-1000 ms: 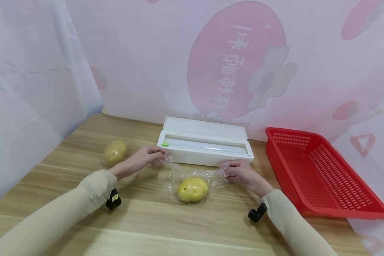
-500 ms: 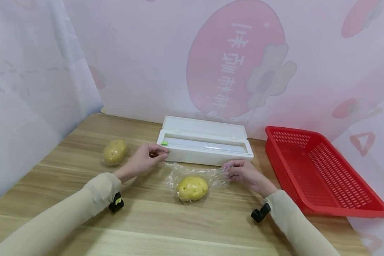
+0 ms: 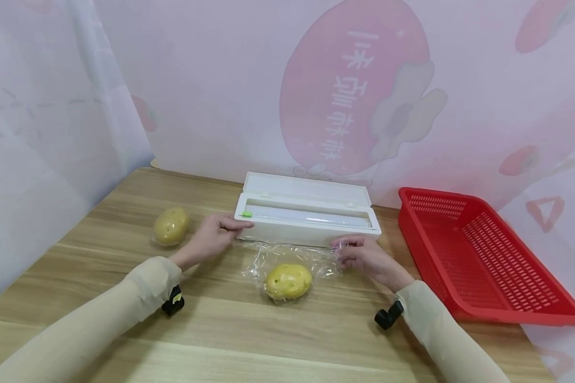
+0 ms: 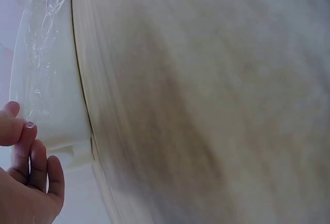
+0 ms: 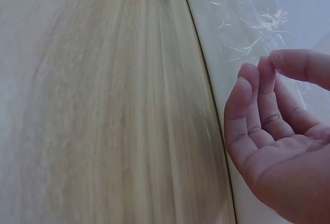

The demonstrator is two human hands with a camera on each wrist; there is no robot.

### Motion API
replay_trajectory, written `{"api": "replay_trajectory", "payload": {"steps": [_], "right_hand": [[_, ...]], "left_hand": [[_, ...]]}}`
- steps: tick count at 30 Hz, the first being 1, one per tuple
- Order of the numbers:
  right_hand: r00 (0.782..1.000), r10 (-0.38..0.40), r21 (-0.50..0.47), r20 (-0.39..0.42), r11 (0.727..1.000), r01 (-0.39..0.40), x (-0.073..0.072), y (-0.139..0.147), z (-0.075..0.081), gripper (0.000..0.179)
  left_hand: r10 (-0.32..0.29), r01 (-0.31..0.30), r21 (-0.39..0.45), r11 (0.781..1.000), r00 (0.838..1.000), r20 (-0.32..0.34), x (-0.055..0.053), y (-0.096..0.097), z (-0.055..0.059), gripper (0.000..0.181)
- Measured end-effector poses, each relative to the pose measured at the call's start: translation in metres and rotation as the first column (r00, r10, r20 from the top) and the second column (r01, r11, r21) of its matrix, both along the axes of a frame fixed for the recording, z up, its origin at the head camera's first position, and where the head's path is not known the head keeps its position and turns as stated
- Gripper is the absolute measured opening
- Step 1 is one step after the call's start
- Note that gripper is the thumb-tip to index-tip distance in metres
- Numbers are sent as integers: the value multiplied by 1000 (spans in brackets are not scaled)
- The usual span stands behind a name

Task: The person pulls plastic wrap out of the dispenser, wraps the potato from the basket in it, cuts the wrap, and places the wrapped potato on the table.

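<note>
A yellow potato (image 3: 288,282) lies on the table in front of a white cling film dispenser (image 3: 311,234), with clear cling film (image 3: 278,254) under and around it. My left hand (image 3: 213,236) is at the dispenser's left front; in the left wrist view its thumb and index finger pinch the film's edge. At the other end my right hand (image 3: 366,260) pinches the film's right corner between thumb and fingertips, as the right wrist view shows (image 5: 289,141). Between the hands the film stretches along the dispenser's front, behind the potato.
The dispenser's lid (image 3: 306,189) stands raised, with a film roll (image 3: 311,215) and a green slider (image 3: 246,214) inside. A second potato (image 3: 171,226), wrapped in film, lies at the left. A red basket (image 3: 460,266) stands at the right. A printed curtain hangs behind.
My left hand has let go of the film's raised left corner, then pinched its edge again. The film's left side is lower and more spread out. My right hand keeps hold of its corner.
</note>
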State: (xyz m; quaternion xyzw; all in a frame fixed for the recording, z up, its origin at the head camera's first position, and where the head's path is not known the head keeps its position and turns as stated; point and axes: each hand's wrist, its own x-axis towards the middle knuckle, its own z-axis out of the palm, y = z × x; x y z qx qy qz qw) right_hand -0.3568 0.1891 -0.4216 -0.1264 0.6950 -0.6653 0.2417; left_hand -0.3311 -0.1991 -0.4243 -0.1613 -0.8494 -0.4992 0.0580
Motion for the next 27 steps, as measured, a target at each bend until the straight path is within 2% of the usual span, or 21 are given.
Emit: {"api": "replay_trajectory", "payload": {"steps": [6,12,19,27], "right_hand": [[1000,-1,12,-14,1000,1,0,-3,1,42],[1000,1,-4,-2,1000,-1,0,-3,1,42],[1000,-16,-36,9,999,17,0,-2,1,40],[999,-34,-89,20,995,36,4,1,7,23]], "left_hand": [[3,-3,-38,999,1000,-7,1,0,0,44],[-47,47,-69,997,999,-2,1,2,-2,59],[-24,24,-38,999,1000,-14,2,1,-2,47],[-32,32,-10,999,998,-55,6,0,-1,28]]}}
